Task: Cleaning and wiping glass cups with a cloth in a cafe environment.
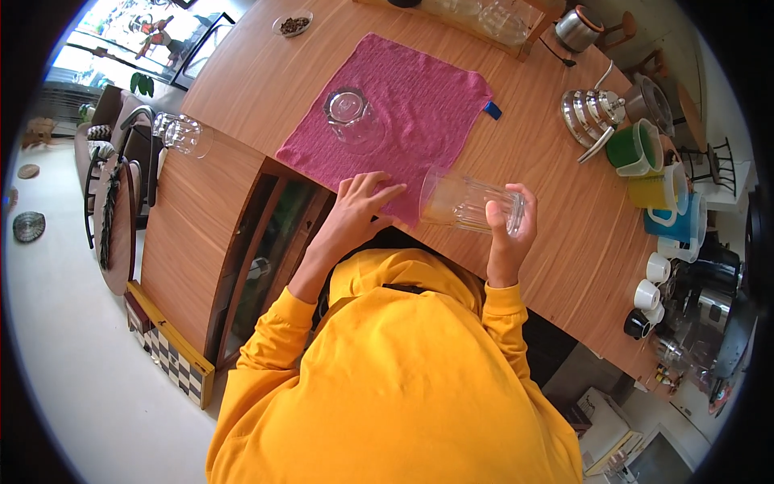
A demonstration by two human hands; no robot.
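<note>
My right hand [511,234] grips a clear fluted drinking glass [463,203] by its base end. The glass lies sideways in the air, its mouth toward the left over the near right part of a pink cloth [427,97]. At the cloth's near edge, my left hand [360,206] has its fingers apart and holds nothing; its fingertips are over or on the fabric. Farther off, another clear glass [352,121] stands on the cloth, apparently upside down.
Clear glasses [184,135] stand at the wooden table's left edge. A small dish of brown bits [293,24] lies at the far left. To the right are a steel kettle [587,117], coloured measuring jugs [633,148] and white cups [647,294]. A wooden tray [516,48] holds glassware.
</note>
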